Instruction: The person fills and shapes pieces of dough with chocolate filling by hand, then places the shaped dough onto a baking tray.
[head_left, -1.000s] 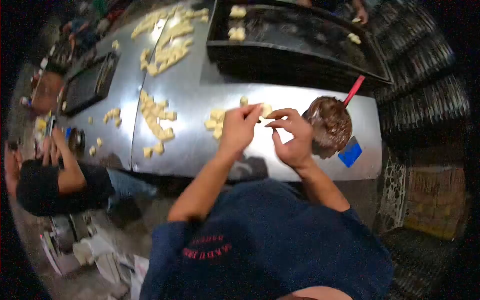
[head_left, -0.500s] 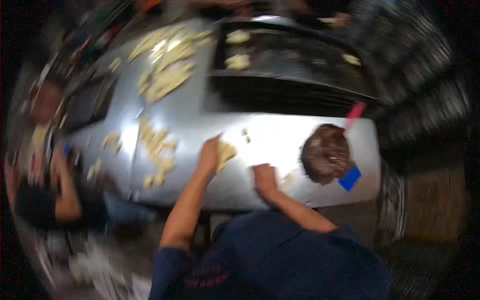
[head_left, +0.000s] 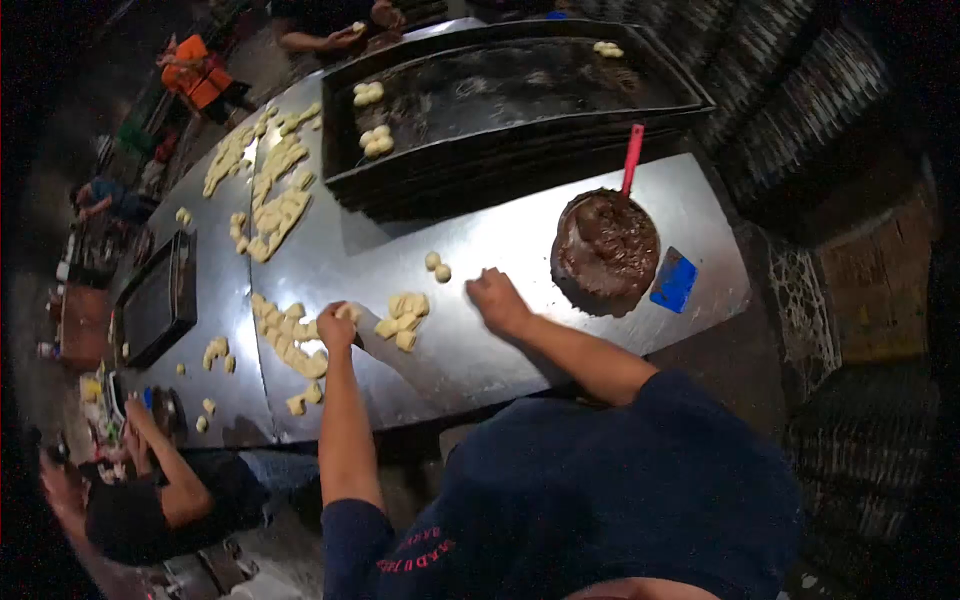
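Note:
My left hand is closed on a small dough piece, part of which shows by its fingers at the edge of a cluster of cut dough pieces. A smaller group of dough pieces lies on the metal table just to its right. Near the table's middle my right hand rests with curled fingers; anything under them is hidden. Two round dough balls sit apart from it, up and to the left. To its right stands a bowl of brown filling with a red-handled tool in it.
A blue scraper lies beside the bowl. Stacked black trays stand at the back, with small dough-ball groups in the top one. More dough strips lie at far left, near another tray. Co-workers are at the left and back.
My left hand has moved left from the small dough group to the larger cluster. The right hand stays near the table's middle, and the view has turned and sharpened.

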